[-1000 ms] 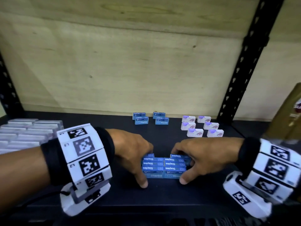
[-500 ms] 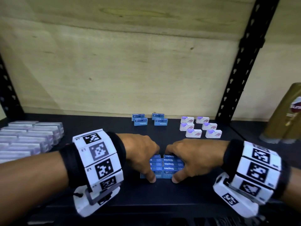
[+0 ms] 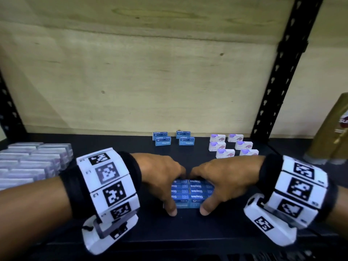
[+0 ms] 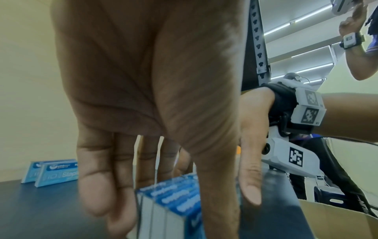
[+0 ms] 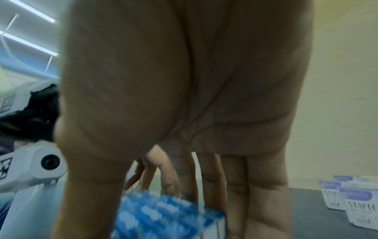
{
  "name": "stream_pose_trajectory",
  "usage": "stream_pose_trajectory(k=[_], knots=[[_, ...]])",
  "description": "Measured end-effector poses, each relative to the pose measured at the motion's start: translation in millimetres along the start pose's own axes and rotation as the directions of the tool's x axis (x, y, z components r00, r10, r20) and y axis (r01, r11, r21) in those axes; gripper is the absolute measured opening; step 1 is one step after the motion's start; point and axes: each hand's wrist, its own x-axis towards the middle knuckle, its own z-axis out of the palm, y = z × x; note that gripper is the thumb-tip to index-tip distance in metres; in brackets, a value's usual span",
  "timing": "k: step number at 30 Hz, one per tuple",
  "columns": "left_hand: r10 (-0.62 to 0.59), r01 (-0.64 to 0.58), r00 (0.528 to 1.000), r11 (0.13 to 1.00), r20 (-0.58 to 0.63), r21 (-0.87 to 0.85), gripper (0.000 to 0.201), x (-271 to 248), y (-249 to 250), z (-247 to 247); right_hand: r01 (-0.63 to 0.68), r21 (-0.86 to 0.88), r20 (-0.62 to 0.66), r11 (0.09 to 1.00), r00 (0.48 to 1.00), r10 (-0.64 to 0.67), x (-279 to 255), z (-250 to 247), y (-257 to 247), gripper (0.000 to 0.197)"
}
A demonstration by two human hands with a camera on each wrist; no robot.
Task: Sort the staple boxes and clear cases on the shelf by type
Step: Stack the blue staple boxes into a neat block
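A block of several blue staple boxes (image 3: 192, 193) lies at the front centre of the black shelf (image 3: 131, 147). My left hand (image 3: 169, 196) grips its left half, thumb on the near side and fingers over the far side. On the right half, my right hand (image 3: 209, 196) holds the block the same way. The wrist views show the block (image 4: 174, 202) (image 5: 163, 215) between thumb and fingers. More blue staple boxes (image 3: 173, 141) stand at the back. White and purple staple boxes (image 3: 232, 146) sit to their right. Clear cases (image 3: 28, 162) fill the left side.
A black perforated upright (image 3: 278, 72) rises at the back right, with a gold bottle (image 3: 333, 132) beyond it. A plywood wall (image 3: 150, 72) closes the back. In the left wrist view, a cardboard box (image 4: 337, 223) lies below the shelf's edge and another person's arm (image 4: 355, 48) shows.
Both hands have slid inward towards each other along the blue block, so less of it shows between them. The other boxes and the clear cases stay where they were.
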Motion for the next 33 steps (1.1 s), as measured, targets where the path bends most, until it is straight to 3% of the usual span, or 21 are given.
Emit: stream_pose_trajectory(k=[4, 8, 11, 17, 27, 33], knots=[[-0.002, 0.001, 1.000, 0.999, -0.026, -0.038, 0.079, -3.0, -14.2, -14.9, 0.000, 0.065, -0.020, 0.998, 1.000, 0.001, -1.7, -11.9, 9.6, 0.069], [-0.057, 0.051, 0.991, 0.997, -0.118, -0.050, 0.078, 0.4, -33.2, -34.3, 0.000, 0.125, -0.120, 0.992, 0.993, 0.015, 8.2, -28.6, 24.0, 0.059], [-0.092, 0.088, 0.977, 0.996, -0.192, -0.026, 0.069, 10.1, -49.8, -46.7, -0.014, 0.104, -0.195, 0.994, 0.980, 0.034, 22.5, -42.7, 36.2, 0.049], [-0.141, 0.157, 0.954, 0.987, -0.265, 0.041, 0.051, 45.7, -81.7, -61.7, -0.114, 0.028, -0.224, 0.993, 0.968, 0.117, 60.4, -69.3, 59.0, 0.043], [-0.190, 0.214, 0.953, 0.973, -0.235, 0.083, 0.043, 98.6, -101.6, -75.0, -0.196, -0.095, -0.198, 0.976, 0.965, 0.174, 121.9, -88.1, 75.6, 0.039], [-0.206, 0.230, 0.962, 0.965, -0.180, 0.125, 0.042, 117.1, -102.3, -68.4, -0.186, -0.085, -0.183, 0.979, 0.969, 0.168, 142.9, -85.2, 81.6, 0.024]])
